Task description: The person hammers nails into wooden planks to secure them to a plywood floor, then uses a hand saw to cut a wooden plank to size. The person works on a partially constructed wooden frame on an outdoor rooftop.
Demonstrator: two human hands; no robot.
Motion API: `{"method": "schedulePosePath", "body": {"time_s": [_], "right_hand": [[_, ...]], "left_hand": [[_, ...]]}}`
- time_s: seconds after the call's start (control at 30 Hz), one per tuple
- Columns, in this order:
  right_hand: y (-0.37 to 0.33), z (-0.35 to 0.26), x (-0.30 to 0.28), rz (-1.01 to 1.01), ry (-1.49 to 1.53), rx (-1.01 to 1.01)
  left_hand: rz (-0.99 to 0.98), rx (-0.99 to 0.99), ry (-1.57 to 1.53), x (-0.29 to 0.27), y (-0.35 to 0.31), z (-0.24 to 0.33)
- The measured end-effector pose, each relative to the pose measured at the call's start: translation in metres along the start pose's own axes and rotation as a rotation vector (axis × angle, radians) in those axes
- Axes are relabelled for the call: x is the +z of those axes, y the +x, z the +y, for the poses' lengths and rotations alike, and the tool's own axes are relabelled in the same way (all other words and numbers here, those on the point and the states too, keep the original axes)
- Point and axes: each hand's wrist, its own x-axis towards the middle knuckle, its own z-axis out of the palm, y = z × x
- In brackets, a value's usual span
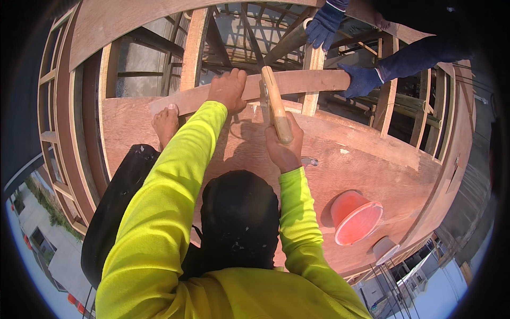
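Note:
A long, slightly curved plywood strip [303,81] lies across the near edge of an opening in the wooden framing. My left hand [228,91] grips it left of centre, fingers bent over its far edge. Toes of my bare foot [167,123] rest at its left end. Fingers of my right hand [284,144] wrap the lower end of a pale wooden handle [276,105], apparently a handsaw's, which crosses the strip; its thin dark blade is hard to make out. A co-worker's blue-gloved hand [361,81] holds the strip's right end. Their other gloved hand [324,26] rests on a light timber.
Under me is a reddish plywood sheet [382,159]. On it, at right, stand a red bucket [342,206] and a small grey metal piece [309,161]. A whitish bowl-like thing [385,250] is near the sheet's edge. Beyond the strip, open gaps show between timber joists [195,50].

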Motion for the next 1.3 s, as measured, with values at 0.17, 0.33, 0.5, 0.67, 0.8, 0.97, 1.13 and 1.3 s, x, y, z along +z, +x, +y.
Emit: {"method": "schedulePosePath", "body": {"time_s": [0.17, 0.33, 0.5, 0.67, 0.8, 0.97, 1.13, 1.3], "right_hand": [[-0.170, -0.014, -0.071, 0.015, -0.105, 0.071], [-0.116, -0.015, -0.048, 0.026, -0.226, 0.109], [-0.009, -0.007, -0.004, -0.021, 0.028, 0.078], [-0.198, -0.019, -0.089, -0.014, -0.244, 0.104], [-0.029, 0.004, -0.025, -0.038, -0.067, 0.046], [-0.061, 0.000, -0.029, -0.067, -0.038, 0.158], [-0.177, -0.028, -0.085, -0.019, -0.324, -0.004], [0.009, 0.007, 0.001, 0.000, -0.005, -0.034]], "left_hand": [[0.035, 0.002, 0.049, 0.001, -0.001, -0.008], [-0.006, 0.009, 0.008, 0.005, -0.016, 0.003], [0.022, 0.030, -0.051, 0.006, -0.003, -0.010], [-0.005, -0.030, 0.012, -0.004, -0.006, -0.007], [-0.010, 0.004, 0.017, 0.001, 0.000, 0.004], [-0.030, -0.017, -0.009, 0.001, -0.008, -0.013], [-0.015, -0.021, 0.059, -0.014, -0.005, 0.001], [0.060, 0.024, 0.011, -0.005, 0.005, -0.003]]}}
